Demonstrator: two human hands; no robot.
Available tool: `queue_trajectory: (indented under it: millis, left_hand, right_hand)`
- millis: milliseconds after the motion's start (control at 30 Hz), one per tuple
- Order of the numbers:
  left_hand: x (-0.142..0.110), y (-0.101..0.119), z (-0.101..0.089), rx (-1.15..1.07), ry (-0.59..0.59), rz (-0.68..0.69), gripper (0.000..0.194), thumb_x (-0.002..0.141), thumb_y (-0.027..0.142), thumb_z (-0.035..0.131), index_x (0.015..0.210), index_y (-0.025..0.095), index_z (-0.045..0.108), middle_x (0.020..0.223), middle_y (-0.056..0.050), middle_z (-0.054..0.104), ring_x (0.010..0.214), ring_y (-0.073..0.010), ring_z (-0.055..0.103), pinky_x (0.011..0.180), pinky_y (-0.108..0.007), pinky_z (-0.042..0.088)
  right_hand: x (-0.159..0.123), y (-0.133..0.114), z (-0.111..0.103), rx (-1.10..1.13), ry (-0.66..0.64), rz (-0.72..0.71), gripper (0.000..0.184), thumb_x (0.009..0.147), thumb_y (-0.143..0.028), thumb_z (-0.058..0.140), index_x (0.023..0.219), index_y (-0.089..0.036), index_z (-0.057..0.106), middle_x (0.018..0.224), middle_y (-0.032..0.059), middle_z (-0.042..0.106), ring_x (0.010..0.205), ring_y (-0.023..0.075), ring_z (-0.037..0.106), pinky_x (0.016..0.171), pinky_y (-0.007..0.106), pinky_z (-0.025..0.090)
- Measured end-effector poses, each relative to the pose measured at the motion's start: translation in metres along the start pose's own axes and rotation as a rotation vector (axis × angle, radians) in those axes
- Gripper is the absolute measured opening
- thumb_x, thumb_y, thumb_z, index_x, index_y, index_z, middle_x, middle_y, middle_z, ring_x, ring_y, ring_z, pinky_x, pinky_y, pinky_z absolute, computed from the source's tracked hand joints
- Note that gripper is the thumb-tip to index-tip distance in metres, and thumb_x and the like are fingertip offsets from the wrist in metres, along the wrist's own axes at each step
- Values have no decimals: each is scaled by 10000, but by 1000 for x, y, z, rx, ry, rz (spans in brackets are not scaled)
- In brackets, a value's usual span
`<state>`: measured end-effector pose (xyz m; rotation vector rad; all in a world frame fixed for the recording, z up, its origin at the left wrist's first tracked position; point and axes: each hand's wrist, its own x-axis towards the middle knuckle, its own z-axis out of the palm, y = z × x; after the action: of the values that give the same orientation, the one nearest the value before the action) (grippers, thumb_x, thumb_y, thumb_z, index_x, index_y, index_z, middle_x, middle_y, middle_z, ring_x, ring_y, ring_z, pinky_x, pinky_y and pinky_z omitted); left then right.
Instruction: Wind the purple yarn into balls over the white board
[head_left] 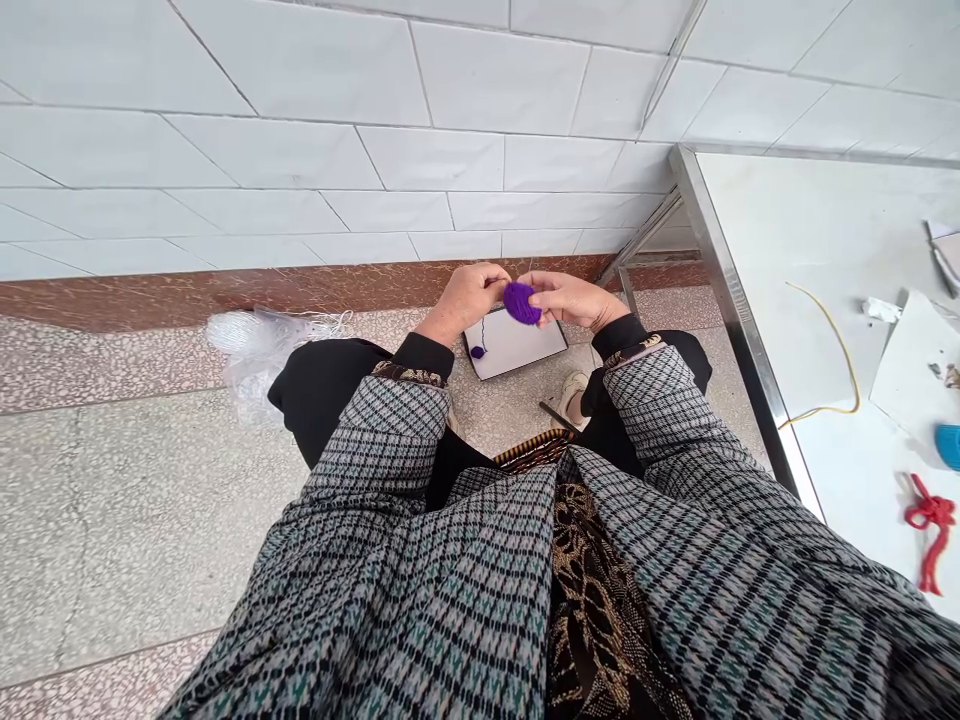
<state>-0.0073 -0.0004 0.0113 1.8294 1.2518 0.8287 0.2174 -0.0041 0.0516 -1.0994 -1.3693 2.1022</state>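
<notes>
Out in front of me, above the floor, is a ball of purple yarn. My right hand grips it from the right, thumb across its near side. At the ball's upper left, my left hand is closed in a pinch on yarn; its fingertips are partly hidden. Below both hands a white board with dark edges lies on the floor between my feet. A smaller purple ball rests at the board's left side, and a dark strand runs up from it toward my left hand.
A clear plastic bag with white cord lies on the floor at left. On the right, a metal-edged white table carries a yellow cord, a red knotted cord and a blue object. A tiled wall stands ahead.
</notes>
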Motion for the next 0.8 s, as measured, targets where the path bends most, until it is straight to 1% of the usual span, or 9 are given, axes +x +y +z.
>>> queue_trajectory:
  millis: [100,200,333,433,533,600,633,733,800]
  left_hand:
    - [0,-1,6,-18,3,-52,216,959,296,672,862,149,796,807,-27,757,829,-216,656,836,-322,517]
    - [0,-2,10,7,-7,-59,239,973,313,692,896,132,828,802,-23,765,831,-221,669,817,-309,503]
    - [-1,-5,8,23,31,-59,266,991,289,646,932,127,848,849,-49,803,853,-237,697,833,-316,512]
    - [-4,-10,7,15,47,-75,244,976,254,637,936,129,843,884,-66,817,865,-238,700,861,-328,515]
    - [-13,-13,11,17,12,-94,232,973,247,631,904,139,825,884,-70,811,858,-234,690,856,-337,503]
    - [-22,-14,16,21,-56,-78,204,953,251,651,864,155,808,839,-50,784,793,-213,647,826,-330,490]
    - [-27,-14,19,31,-73,-75,196,942,243,645,850,165,799,784,-33,751,739,-203,609,790,-327,475]
    - [-42,-13,23,73,-56,-48,192,925,217,613,842,179,783,761,-15,716,682,-189,555,740,-323,444]
    - [-50,-12,23,94,-40,-40,196,919,204,594,834,180,769,788,-25,723,680,-189,556,741,-326,453]
  right_hand:
    - [4,1,-2,91,77,-75,516,838,-347,1009,1149,-180,633,831,-28,743,609,101,675,588,202,614]
    - [11,4,-4,143,68,-120,536,842,-373,1006,1140,-176,606,802,-33,726,590,92,650,560,186,574]
    - [21,8,-6,183,79,-167,505,859,-343,987,1095,-191,566,773,-37,710,586,88,634,534,164,525]
    - [24,10,0,217,153,-183,444,881,-274,947,1087,-198,561,739,-47,696,571,87,622,525,155,517]
    - [27,10,11,236,225,-189,339,931,-215,863,1090,-196,564,754,-41,705,572,83,618,543,157,541]
    - [29,10,19,198,308,-188,290,956,-180,809,1061,-205,541,754,-47,689,564,77,602,548,157,546]
    - [30,11,23,155,375,-185,292,957,-154,790,1045,-214,519,750,-58,672,550,72,583,531,150,526]
    - [34,13,33,-49,577,-148,345,940,-77,763,1021,-234,467,790,-82,623,533,62,536,461,138,436]
    - [34,16,39,-208,641,-123,367,931,-58,779,1018,-233,468,862,-69,608,586,70,546,449,149,421]
